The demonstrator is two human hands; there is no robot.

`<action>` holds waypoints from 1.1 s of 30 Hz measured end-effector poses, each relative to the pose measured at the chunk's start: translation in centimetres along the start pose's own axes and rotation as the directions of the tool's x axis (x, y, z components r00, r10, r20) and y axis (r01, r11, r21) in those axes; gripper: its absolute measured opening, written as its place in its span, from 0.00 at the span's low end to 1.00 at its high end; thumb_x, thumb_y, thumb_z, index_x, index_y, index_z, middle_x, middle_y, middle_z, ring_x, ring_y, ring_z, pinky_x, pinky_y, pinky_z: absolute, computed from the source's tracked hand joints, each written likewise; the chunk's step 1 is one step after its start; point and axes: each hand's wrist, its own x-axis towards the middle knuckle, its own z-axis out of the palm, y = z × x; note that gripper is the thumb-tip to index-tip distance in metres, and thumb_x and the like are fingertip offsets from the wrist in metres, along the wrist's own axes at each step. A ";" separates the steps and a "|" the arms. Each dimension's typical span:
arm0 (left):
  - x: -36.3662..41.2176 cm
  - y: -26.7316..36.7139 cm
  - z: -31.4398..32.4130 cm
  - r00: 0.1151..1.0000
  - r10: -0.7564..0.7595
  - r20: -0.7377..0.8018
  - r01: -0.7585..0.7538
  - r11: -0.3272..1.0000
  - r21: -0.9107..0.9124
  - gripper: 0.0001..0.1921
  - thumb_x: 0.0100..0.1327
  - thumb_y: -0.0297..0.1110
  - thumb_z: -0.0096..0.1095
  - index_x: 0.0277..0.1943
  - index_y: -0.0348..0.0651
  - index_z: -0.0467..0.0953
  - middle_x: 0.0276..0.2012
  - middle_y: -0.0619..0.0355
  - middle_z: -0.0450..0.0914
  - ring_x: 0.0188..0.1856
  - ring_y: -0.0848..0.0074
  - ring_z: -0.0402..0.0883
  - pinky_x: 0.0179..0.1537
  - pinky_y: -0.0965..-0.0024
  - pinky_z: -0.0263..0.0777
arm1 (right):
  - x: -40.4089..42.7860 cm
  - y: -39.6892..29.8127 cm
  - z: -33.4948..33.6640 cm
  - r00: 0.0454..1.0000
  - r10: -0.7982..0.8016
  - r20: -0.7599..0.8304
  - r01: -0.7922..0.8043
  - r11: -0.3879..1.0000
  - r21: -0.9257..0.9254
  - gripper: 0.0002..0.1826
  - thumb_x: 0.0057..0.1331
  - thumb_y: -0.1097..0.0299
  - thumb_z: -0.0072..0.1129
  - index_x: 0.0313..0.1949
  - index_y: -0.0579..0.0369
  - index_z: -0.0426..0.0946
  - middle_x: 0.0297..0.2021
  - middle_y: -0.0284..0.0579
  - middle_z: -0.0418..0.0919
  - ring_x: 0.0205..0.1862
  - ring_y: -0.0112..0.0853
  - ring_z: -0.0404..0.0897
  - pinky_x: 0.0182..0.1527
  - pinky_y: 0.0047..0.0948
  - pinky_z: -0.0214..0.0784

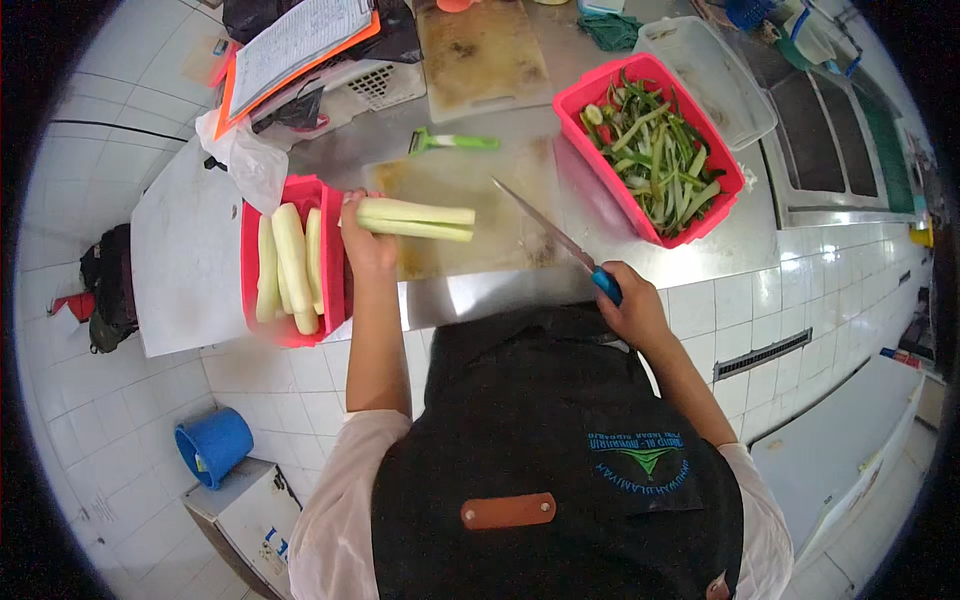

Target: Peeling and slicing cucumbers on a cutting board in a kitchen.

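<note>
My left hand grips the left end of a peeled pale-green vegetable, perhaps a cucumber, with a lengthwise slit showing along it. The vegetable lies over a worn cutting board. To its right, my right hand holds a kitchen knife by its blue handle, the blade pointing up and left over the board. Beside my left hand, a pink plastic bin holds several whole peeled vegetables. A green peeler rests behind the board.
A pink bin full of green peelings stands at the right, touching or near a clear plastic container. Behind are a second cutting board, a green cloth and a white basket beside a clipboard. The metal table's front edge runs before me.
</note>
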 end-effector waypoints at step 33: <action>-1.1 -0.2 -3.6 0.982 -0.188 0.033 0.151 0.868 0.473 0.26 0.65 0.18 0.52 0.67 0.35 0.67 0.58 0.51 0.77 0.61 0.67 0.75 0.66 0.65 0.66 | 10.6 -4.3 8.4 0.992 0.101 -0.079 -0.127 0.870 -0.476 0.28 0.55 0.73 0.62 0.58 0.53 0.75 0.49 0.53 0.76 0.54 0.53 0.76 0.57 0.51 0.69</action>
